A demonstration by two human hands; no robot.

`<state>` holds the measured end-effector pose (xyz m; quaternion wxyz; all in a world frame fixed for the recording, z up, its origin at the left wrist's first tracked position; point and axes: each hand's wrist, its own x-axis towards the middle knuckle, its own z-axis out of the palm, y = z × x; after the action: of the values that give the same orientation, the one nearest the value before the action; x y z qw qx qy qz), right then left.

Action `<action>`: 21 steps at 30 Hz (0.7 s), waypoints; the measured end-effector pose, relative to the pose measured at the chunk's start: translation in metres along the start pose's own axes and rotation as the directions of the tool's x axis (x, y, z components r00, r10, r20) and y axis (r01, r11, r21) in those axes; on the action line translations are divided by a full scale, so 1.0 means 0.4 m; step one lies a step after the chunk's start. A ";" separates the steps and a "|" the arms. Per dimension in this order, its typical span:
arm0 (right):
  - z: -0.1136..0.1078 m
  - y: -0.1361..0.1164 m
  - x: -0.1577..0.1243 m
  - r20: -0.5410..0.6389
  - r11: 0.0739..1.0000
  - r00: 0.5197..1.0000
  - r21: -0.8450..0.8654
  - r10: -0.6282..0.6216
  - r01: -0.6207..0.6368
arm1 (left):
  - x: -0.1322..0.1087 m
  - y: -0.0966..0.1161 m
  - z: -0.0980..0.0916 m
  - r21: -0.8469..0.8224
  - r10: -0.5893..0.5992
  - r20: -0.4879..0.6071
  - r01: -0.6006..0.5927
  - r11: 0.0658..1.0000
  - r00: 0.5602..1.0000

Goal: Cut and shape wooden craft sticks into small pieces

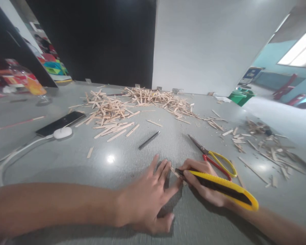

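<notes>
Yellow cutter (223, 186), pinched in the right hand (207, 194), its tip at a wooden stick (174, 171) by the left hand (149, 194), fingers spread: cutting, I'd judge, calling for steady pressure.

Yellow with black is noted on the cutter (223, 186); red and yellow are seen on scissors (208, 152) beyond it.

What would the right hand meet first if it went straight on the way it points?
Probably the thin wooden strip at the tip of its yellow cutter, then the fingers of the left hand; exact depth is unclear.
</notes>
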<state>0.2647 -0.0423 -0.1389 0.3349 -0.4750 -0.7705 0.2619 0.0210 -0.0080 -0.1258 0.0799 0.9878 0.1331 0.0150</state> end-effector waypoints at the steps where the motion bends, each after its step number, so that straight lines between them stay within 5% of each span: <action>1: 0.002 0.005 -0.004 0.004 1.000 1.000 0.006 -0.002 0.002 | 0.000 0.000 -0.002 -0.003 0.000 0.002 0.000 1.000 1.000; 21: 0.004 -0.005 -0.002 -0.085 0.998 0.995 -0.051 0.042 -0.046 | -0.007 -0.006 0.005 -0.092 -0.028 0.001 0.028 0.995 1.000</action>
<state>0.2625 -0.0441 -0.1388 0.3485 -0.5112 -0.7516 0.2286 0.0177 -0.0067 -0.1281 0.1255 0.9811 0.1460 0.0204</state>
